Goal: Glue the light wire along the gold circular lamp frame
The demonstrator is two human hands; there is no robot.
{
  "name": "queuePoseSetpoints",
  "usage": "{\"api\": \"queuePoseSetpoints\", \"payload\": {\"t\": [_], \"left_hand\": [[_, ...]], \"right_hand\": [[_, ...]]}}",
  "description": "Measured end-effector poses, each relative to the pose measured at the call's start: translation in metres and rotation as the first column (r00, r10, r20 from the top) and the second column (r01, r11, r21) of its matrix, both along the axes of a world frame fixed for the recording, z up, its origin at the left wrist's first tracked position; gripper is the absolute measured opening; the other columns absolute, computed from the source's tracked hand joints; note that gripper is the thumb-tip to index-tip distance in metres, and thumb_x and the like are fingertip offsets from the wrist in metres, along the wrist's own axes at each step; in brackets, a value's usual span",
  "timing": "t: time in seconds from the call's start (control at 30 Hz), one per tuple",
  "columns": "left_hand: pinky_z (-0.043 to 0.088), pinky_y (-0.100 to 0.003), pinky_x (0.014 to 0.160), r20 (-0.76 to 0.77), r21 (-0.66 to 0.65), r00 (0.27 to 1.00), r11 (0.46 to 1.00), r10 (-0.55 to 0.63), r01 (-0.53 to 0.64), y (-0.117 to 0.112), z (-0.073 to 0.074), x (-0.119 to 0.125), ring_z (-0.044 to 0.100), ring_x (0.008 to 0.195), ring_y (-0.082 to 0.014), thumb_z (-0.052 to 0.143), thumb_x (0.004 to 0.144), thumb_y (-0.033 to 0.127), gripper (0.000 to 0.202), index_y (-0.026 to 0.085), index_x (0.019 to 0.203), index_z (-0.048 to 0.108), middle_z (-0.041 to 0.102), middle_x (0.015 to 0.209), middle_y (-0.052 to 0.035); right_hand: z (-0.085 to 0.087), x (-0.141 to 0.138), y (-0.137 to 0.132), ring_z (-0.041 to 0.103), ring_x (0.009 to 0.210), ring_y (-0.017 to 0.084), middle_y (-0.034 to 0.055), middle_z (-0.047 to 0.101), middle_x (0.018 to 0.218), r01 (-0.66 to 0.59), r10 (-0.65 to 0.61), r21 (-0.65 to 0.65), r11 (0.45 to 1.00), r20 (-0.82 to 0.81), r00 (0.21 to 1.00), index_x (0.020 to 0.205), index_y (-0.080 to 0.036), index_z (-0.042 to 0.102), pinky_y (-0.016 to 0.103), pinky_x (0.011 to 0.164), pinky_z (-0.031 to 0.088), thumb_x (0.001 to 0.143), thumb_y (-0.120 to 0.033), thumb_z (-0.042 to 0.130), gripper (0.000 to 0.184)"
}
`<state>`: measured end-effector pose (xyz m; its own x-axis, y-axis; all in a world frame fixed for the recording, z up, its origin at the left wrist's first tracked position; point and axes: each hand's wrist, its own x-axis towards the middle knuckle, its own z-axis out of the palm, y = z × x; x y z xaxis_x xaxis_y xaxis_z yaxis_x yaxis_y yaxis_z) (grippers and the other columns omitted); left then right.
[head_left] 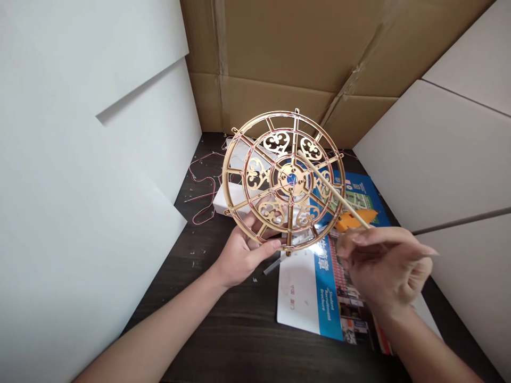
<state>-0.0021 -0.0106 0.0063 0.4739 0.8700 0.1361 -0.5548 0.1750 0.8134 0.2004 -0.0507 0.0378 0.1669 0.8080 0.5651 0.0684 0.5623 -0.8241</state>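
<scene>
My left hand (pixel 243 252) grips the lower rim of a round wooden wheel (pixel 284 180) with cut-out scroll patterns and thin red wire along its spokes, holding it up above the dark table (pixel 223 330). My right hand (pixel 385 263) is closed on a thin wooden stick (pixel 331 189). The stick's far tip rests near the wheel's hub, slightly up and right of centre.
A blue and white brochure (pixel 315 292) lies on the table under my right hand, with an orange object (pixel 353 219) on it. Loose red wire (pixel 202 194) and a white box (pixel 229 199) sit behind the wheel. White boards and brown cardboard (pixel 295 58) wall in the space.
</scene>
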Motion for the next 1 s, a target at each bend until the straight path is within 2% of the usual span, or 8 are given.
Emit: {"api": "queuePoseSetpoints", "payload": {"t": [0.13, 0.23, 0.33, 0.43, 0.53, 0.7, 0.87, 1.0], "left_hand": [[0.045, -0.045, 0.116, -0.017, -0.014, 1.000, 1.000, -0.007, 0.007, 0.000, -0.001, 0.000, 0.057, 0.133, -0.0273, 0.075, 0.087, 0.016, 0.077, 0.031, 0.154, 0.040, 0.059, 0.144, -0.0090], [0.047, -0.042, 0.114, -0.013, -0.013, 1.000, 1.000, -0.015, 0.015, 0.001, -0.003, 0.001, 0.059, 0.130, -0.0259, 0.074, 0.088, 0.015, 0.072, 0.031, 0.151, 0.045, 0.061, 0.143, -0.0084], [0.051, -0.039, 0.109, 0.002, 0.020, 0.999, 0.999, -0.033, 0.033, 0.001, -0.004, 0.002, 0.062, 0.126, -0.0252, 0.075, 0.087, 0.015, 0.063, 0.028, 0.144, 0.053, 0.064, 0.138, -0.0094], [0.054, -0.035, 0.104, 0.025, 0.044, 0.998, 0.997, -0.057, 0.056, -0.001, -0.005, 0.004, 0.063, 0.124, -0.0236, 0.074, 0.088, 0.013, 0.052, 0.029, 0.134, 0.060, 0.064, 0.138, -0.0073], [0.055, -0.030, 0.098, 0.027, 0.064, 0.998, 0.997, -0.053, 0.052, -0.003, -0.004, 0.005, 0.064, 0.120, -0.0207, 0.073, 0.087, 0.010, 0.051, 0.031, 0.132, 0.060, 0.065, 0.135, -0.0051], [0.055, -0.029, 0.084, -0.017, 0.078, 1.000, 0.997, 0.015, -0.014, -0.007, -0.003, 0.007, 0.069, 0.087, -0.0169, 0.084, 0.078, 0.017, 0.027, 0.019, 0.097, 0.065, 0.071, 0.089, -0.0015], [0.053, -0.030, 0.083, 0.000, 0.076, 0.995, 0.992, 0.101, -0.101, -0.012, -0.003, 0.009, 0.069, 0.089, -0.0185, 0.086, 0.077, 0.024, 0.038, 0.020, 0.104, 0.060, 0.072, 0.095, -0.0039], [0.053, -0.030, 0.083, -0.001, 0.120, 0.979, 0.972, 0.203, -0.202, -0.015, 0.000, 0.008, 0.068, 0.092, -0.0204, 0.088, 0.073, 0.024, 0.033, 0.020, 0.090, 0.059, 0.072, 0.097, -0.0044]], "right_hand": [[-0.005, 0.003, -0.001, 0.065, 0.065, 0.016, 0.0059, 0.066, 0.079, 0.001, -0.008, 0.034, 0.999, 0.194, 0.981, 0.092, -0.020, 0.067, 0.026, 0.046, 0.048, 0.108, -0.035, 0.045, 0.031], [-0.006, 0.000, 0.002, 0.071, 0.089, 0.019, 0.0071, 0.070, 0.096, -0.034, -0.014, 0.103, 0.994, 0.431, 0.902, 0.105, -0.020, 0.063, 0.029, 0.065, 0.057, 0.098, -0.015, 0.057, 0.010], [-0.003, -0.007, 0.008, 0.071, 0.099, 0.020, 0.0066, 0.071, 0.109, -0.019, -0.091, 0.176, 0.984, 0.594, 0.800, 0.108, -0.021, 0.058, 0.032, 0.081, 0.060, 0.090, -0.008, 0.066, 0.024], [0.006, -0.017, 0.017, 0.070, 0.102, 0.019, 0.0061, 0.071, 0.114, -0.054, -0.148, 0.262, 0.963, 0.691, 0.707, 0.109, -0.021, 0.056, 0.033, 0.085, 0.059, 0.089, -0.008, 0.068, 0.026], [0.016, -0.028, 0.028, 0.068, 0.103, 0.020, 0.0054, 0.072, 0.111, -0.115, -0.222, 0.378, 0.919, 0.734, 0.642, 0.108, -0.020, 0.056, 0.034, 0.086, 0.059, 0.089, -0.009, 0.070, 0.026], [0.021, -0.052, 0.039, 0.069, 0.097, 0.021, 0.0045, 0.073, 0.107, -0.082, -0.326, 0.462, 0.883, 0.729, 0.603, 0.103, -0.020, 0.055, 0.035, 0.084, 0.059, 0.091, -0.013, 0.071, 0.021], [0.016, -0.070, 0.036, 0.071, 0.099, 0.020, 0.0008, 0.074, 0.102, -0.007, -0.408, 0.502, 0.865, 0.711, 0.572, 0.095, -0.020, 0.055, 0.031, 0.078, 0.059, 0.089, -0.007, 0.069, 0.019], [0.015, -0.081, 0.031, 0.071, 0.100, 0.019, 0.0011, 0.075, 0.101, -0.009, -0.417, 0.523, 0.853, 0.690, 0.592, 0.092, -0.019, 0.056, 0.031, 0.081, 0.059, 0.087, -0.002, 0.067, 0.021]]}}
